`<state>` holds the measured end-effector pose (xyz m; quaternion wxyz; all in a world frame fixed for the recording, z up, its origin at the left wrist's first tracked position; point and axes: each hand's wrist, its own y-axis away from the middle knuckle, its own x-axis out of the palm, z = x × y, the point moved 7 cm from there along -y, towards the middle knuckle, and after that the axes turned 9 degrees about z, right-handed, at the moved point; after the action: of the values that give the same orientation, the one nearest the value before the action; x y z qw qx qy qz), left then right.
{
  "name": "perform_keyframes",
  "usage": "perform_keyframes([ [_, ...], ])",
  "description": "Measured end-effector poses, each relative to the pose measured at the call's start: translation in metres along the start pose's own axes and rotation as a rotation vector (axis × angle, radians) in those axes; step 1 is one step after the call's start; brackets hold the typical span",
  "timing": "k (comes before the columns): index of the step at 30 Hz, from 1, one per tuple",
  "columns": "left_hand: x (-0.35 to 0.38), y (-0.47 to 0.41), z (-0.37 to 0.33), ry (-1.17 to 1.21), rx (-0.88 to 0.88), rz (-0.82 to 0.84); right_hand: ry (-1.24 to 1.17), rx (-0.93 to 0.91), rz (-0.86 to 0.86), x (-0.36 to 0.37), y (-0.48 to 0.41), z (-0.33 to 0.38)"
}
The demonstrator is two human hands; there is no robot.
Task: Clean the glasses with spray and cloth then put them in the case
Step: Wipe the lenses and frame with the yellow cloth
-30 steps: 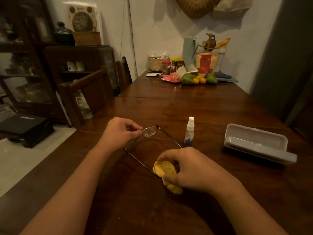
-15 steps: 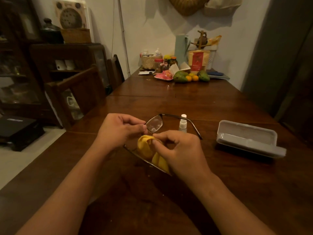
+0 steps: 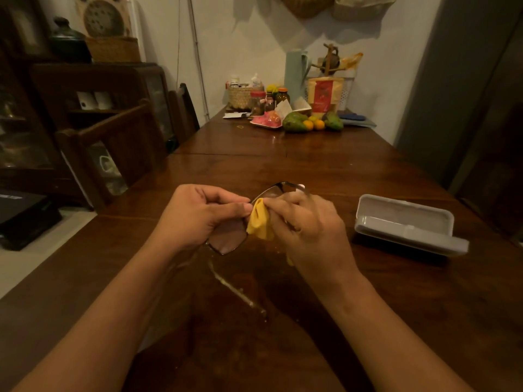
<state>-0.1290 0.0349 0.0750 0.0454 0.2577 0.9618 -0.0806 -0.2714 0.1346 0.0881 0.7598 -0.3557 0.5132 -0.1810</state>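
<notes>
My left hand [image 3: 198,216] pinches the thin dark-framed glasses [image 3: 226,241] at the bridge, above the wooden table [image 3: 283,165]. One lens hangs below my left fingers; the other lens sits behind my right hand. My right hand [image 3: 308,227] holds a yellow cloth [image 3: 259,222] bunched against the far lens. An open grey glasses case [image 3: 404,222] lies on the table to the right of my hands. The spray bottle is hidden behind my right hand.
At the table's far end stand a basket [image 3: 240,96], jars, a pink dish [image 3: 267,121], green and orange fruit [image 3: 308,123] and a pale green jug [image 3: 294,76]. Wooden chairs [image 3: 119,142] and a dark cabinet [image 3: 85,89] stand to the left.
My right hand lifted the yellow cloth from the table up to the glasses and now presses it on a lens. The glasses turned in my left hand, and the spray bottle became hidden.
</notes>
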Motion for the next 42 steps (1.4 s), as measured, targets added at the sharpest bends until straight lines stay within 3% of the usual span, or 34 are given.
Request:
perform_keyframes([
  [7, -0.001, 0.006, -0.008, 0.023, 0.013, 0.000, 0.114, 0.032, 0.057, -0.007, -0.003, 0.003],
  [10, -0.002, 0.006, -0.009, 0.006, 0.021, -0.001, 0.195, 0.024, -0.016, -0.012, -0.002, 0.002],
  [18, 0.001, 0.008, -0.011, -0.022, 0.049, 0.033, 0.053, -0.011, -0.155, -0.022, 0.001, -0.015],
  [21, -0.005, 0.012, -0.022, -0.203, 0.138, -0.045, 0.017, 0.082, -0.176, -0.024, 0.003, -0.025],
  [25, -0.006, 0.024, -0.051, -0.685, 0.373, -0.118, -0.100, 0.021, -0.147, -0.026, 0.000, -0.025],
  [29, -0.002, 0.026, -0.056, -0.777, 0.389, -0.082, -0.365, -0.002, -0.177, -0.033, -0.002, -0.020],
  [33, 0.014, 0.023, -0.052, -0.776, 0.374, 0.019, -0.541, -0.058, -0.057, -0.021, -0.005, 0.003],
  [36, 0.017, 0.020, -0.047, -0.725, 0.361, 0.045, -0.559, -0.001, 0.058, -0.009, -0.008, 0.009],
  [42, 0.000, 0.012, -0.030, -0.527, 0.221, -0.009, -0.298, 0.166, 0.287, 0.006, -0.004, -0.011],
])
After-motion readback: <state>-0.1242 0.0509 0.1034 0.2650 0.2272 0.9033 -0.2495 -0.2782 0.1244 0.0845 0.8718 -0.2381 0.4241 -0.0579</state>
